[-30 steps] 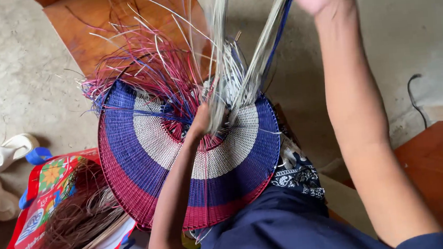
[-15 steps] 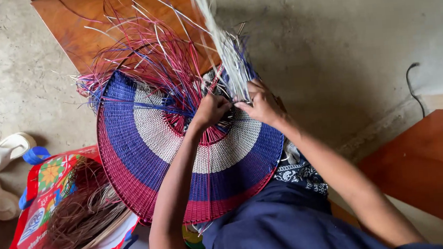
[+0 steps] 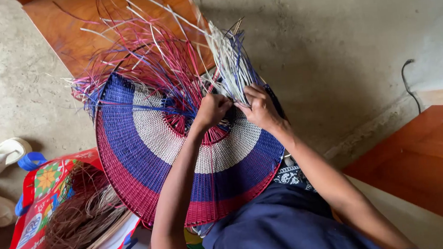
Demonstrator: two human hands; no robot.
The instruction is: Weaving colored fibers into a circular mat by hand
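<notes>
Both hands, left hand (image 3: 211,111) and right hand (image 3: 258,106), are pinching loose strands (image 3: 227,61) closed-fingered at the woven disc (image 3: 144,146)'s centre; keeping strands taut and tight against the weave seems wise.

Grey concrete floor (image 3: 341,41), orange wooden board (image 3: 82,25), daylight

Soft, even daylight; faint shadows on the floor (image 3: 332,52); sharp centre; slight wide-angle stretch at the edges.
</notes>
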